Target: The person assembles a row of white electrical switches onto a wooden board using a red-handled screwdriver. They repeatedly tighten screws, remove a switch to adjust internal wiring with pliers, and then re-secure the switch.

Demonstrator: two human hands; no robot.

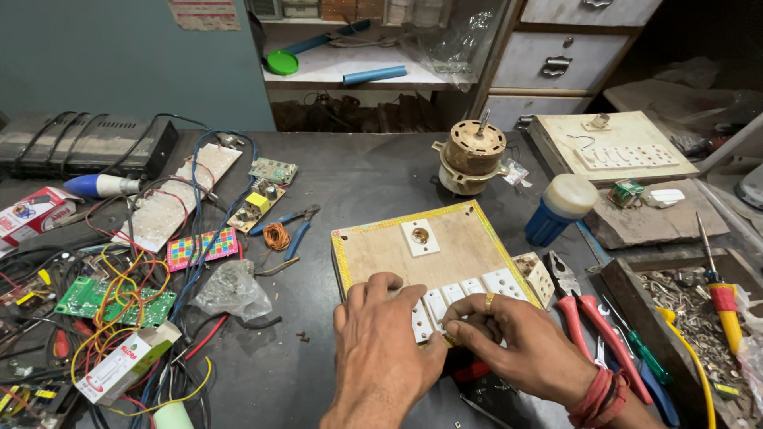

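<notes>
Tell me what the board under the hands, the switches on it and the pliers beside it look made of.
Switchboard panel: looks like wood or plywood, matte tan with visible grain and a yellow patterned edge. Switches: likely moulded plastic, smooth glossy white. Pliers: dull grey metal jaws, with red handles that look rubber or plastic coated. Both hands, left and right, rest on the switches.

Both hands low & close together, near bottom centre of view.

L hand (381, 338): palm down, back up, fingers bent & pressed fwd, thumb tucked twd the right one. R hand (517, 338): comes in from lower right, fingers curled inward in a pinch, tips nearly touching L hand; gold ring on one finger, red threads round the wrist. Forearms cut off by frame edge.
</notes>
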